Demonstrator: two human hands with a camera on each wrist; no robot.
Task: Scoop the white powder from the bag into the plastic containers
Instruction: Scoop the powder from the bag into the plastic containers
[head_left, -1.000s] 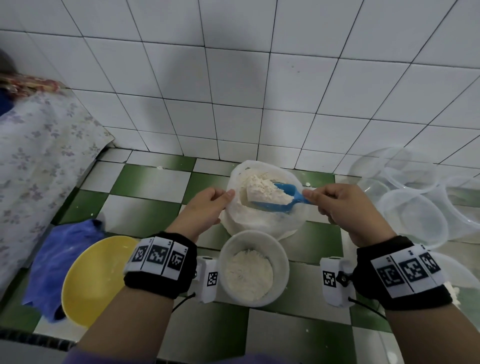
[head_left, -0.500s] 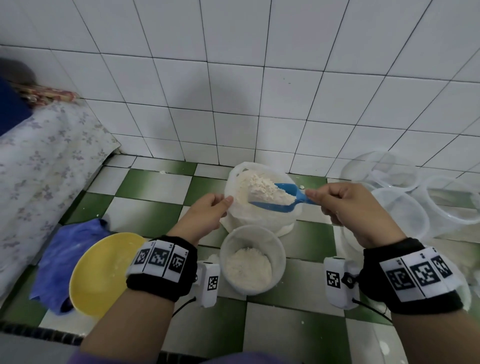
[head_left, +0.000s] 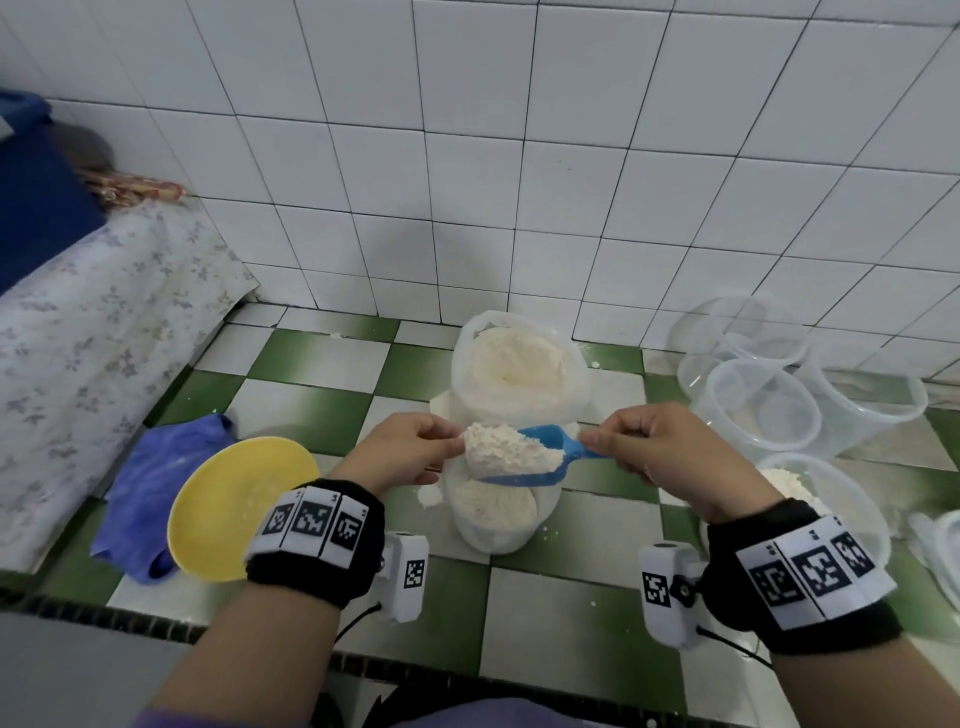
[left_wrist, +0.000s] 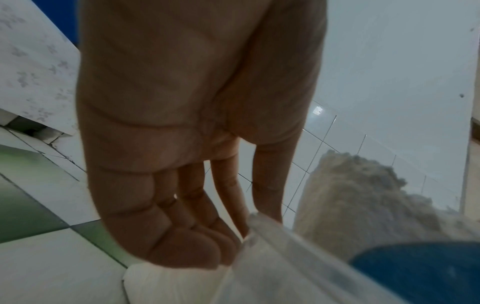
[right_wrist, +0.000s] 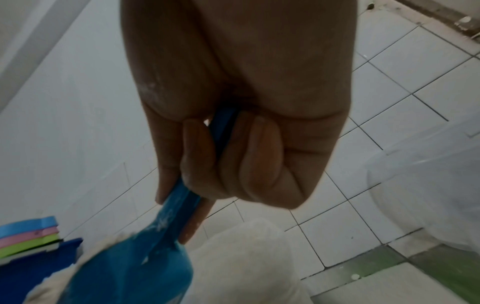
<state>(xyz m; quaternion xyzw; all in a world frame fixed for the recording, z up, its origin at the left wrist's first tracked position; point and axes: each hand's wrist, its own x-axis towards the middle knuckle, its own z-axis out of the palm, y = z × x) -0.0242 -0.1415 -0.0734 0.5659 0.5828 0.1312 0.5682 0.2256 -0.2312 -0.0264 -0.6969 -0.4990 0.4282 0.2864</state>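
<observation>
A yellow bowl (head_left: 236, 506) sits at lower left on the green-and-white checkered floor (head_left: 571, 618), its left edge overlapping a crumpled blue cloth (head_left: 150, 483). A floral-print sheet (head_left: 88, 332) drapes along the left edge. White wall tiles (head_left: 519, 156) fill the upper frame.

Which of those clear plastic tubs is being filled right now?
The container directly under the heaped blue scoop, partly full; the clear tubs at right stand apart.

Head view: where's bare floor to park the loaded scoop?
Free: tiles nearest the person, between the wrists, in front of the partly filled container; also tiles between floral cloth and powder bag. Crowded: right side, empty containers; left, yellow bowl on blue cloth.
</observation>
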